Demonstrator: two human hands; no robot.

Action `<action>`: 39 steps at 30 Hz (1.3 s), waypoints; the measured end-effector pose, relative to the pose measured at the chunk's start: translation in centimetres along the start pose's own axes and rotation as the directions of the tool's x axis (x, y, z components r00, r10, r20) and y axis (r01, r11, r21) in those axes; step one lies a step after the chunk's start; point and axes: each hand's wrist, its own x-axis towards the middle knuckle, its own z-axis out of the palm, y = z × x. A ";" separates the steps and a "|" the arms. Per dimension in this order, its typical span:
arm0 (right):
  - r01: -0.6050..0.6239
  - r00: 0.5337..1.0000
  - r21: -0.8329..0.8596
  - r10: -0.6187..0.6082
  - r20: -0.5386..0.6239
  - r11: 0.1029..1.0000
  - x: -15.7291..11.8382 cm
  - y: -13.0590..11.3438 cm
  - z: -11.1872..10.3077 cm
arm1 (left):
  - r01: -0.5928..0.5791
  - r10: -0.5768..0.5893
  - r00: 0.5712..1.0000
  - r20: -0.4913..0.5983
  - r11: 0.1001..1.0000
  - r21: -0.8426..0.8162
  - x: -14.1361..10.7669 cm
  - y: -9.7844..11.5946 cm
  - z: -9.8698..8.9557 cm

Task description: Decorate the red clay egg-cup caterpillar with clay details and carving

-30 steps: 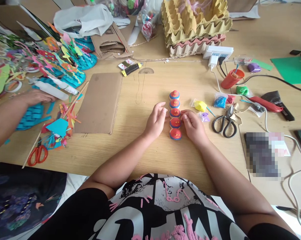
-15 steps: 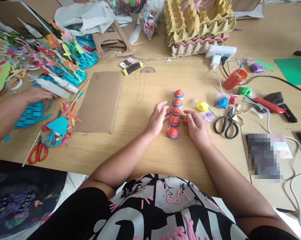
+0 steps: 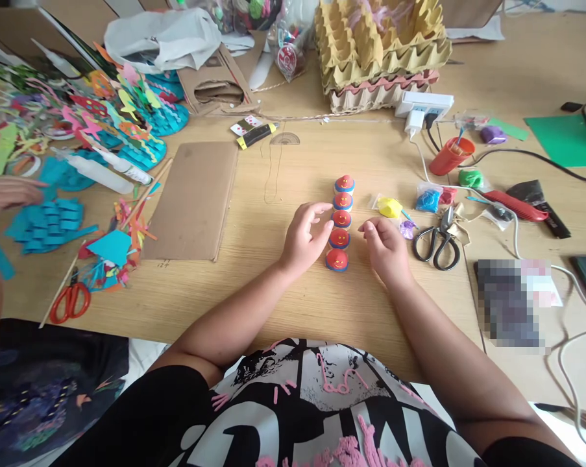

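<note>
In the middle of the table stands a row of several small red domes (image 3: pixel 340 239) with yellow smiling faces, blue rims and pale bases. They run in a nearly straight line away from me. My left hand (image 3: pixel 305 239) is just left of the row, fingers curved and apart, its fingertips close to the middle domes; whether they touch is unclear. On the other side, my right hand (image 3: pixel 386 251) rests with loosely bent fingers and thumb near the index finger, a small gap from the domes. Neither hand holds anything visible.
To the right lie bagged yellow clay (image 3: pixel 389 207), blue clay (image 3: pixel 427 198), black-handled scissors (image 3: pixel 437 250) and a red cup (image 3: pixel 451 157). Left are a cardboard sheet (image 3: pixel 193 201), paper scraps, red scissors (image 3: pixel 70 302) and another person's hand (image 3: pixel 13 191). Egg trays (image 3: pixel 370 97) stand behind.
My right hand has drawn back slightly to the right from the domes. The row looks straighter. At the left, the other person's hand has moved further left, away from the glue bottles.
</note>
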 end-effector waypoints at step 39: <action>-0.138 0.989 0.122 0.142 -0.025 0.983 -1.4 -0.9 0.6 | 0.273 -0.274 0.961 0.037 0.962 0.025 -0.4 0.8 -0.2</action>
